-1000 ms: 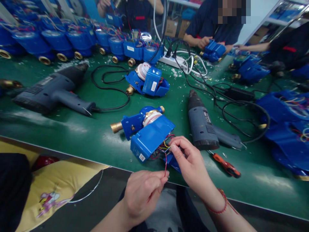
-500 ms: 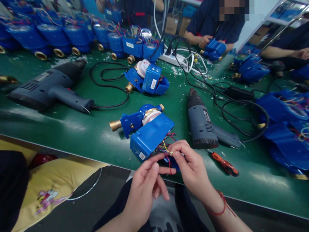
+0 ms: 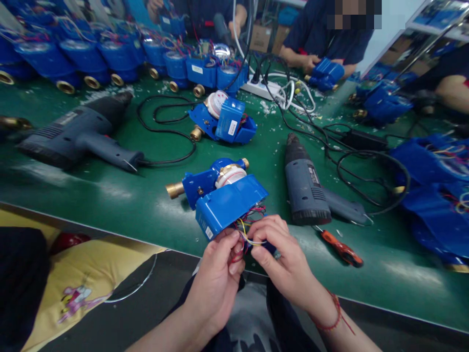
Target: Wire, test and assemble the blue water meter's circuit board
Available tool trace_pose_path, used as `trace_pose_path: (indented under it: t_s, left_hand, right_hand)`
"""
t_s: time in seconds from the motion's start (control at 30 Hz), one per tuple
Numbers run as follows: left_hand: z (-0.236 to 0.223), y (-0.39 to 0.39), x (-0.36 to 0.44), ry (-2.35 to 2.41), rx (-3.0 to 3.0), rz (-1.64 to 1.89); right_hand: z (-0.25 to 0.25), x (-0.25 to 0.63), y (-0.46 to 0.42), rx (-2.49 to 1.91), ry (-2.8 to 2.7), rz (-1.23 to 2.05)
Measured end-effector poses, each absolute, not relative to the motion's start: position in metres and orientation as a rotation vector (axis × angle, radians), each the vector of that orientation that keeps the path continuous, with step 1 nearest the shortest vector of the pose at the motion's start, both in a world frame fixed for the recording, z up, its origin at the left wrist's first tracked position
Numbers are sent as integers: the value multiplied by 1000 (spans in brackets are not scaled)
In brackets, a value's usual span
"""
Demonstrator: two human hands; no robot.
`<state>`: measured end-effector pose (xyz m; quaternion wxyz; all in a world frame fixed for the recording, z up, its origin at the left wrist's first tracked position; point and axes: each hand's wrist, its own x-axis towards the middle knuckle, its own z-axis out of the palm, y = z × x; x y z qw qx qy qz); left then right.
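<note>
A blue water meter [image 3: 230,203] with brass pipe ends lies at the bench's near edge, its blue box tilted towards me. Thin wires [image 3: 245,230], red, yellow and white, spill from the open end of that box. My left hand [image 3: 222,274] is closed on red wires just below the box, thumb against fingers. To its right, my right hand [image 3: 280,249] pinches the yellow and white wires near their ends, fingers curled. Part of the blue casing behind the fingers is hidden. A second blue meter [image 3: 223,117] with a white dial lies farther back.
One grey heat gun [image 3: 308,186] lies right of the meter, another heat gun [image 3: 76,129] at left. An orange screwdriver [image 3: 341,248] is near my right hand. Cables and a white power strip [image 3: 260,88] lie behind. Rows of blue meters [image 3: 120,56] and co-workers' hands are across the bench.
My left hand has gone from extended fingers to a closed grip on the red wires, nearer the box. My right hand still holds the yellow and white wires. The box has shifted slightly.
</note>
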<state>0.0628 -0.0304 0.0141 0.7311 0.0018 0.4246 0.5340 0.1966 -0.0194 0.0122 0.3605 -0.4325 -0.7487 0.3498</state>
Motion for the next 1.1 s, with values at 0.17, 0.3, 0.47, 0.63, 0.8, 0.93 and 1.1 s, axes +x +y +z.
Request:
trace_pose_path:
  t_s: [0.17, 0.3, 0.47, 0.63, 0.8, 0.93, 1.1]
  left_hand:
    - [16, -30, 61, 901, -66, 1178]
    - [15, -28, 58, 862, -44, 1170]
    - [9, -29, 55, 871, 45, 1167]
    - [5, -34, 48, 910, 165, 1171]
    - [0, -33, 40, 906, 198, 1148]
    - [-1, -30, 33, 871, 172, 1110]
    - [-2, -26, 30, 890, 142, 1159]
  right_hand:
    - [13, 195, -17, -1110, -2021, 801]
    - [13, 198, -18, -1026, -2133, 800]
    - [8, 201, -20, -1086, -1981, 817]
    - [-10, 203, -34, -1285, -1718, 582]
    - [-31, 194, -56, -1390, -1936, 297]
    - [-37, 187, -56, -1455, -1991, 288]
    - [-21, 201, -43, -1439, -1930, 301]
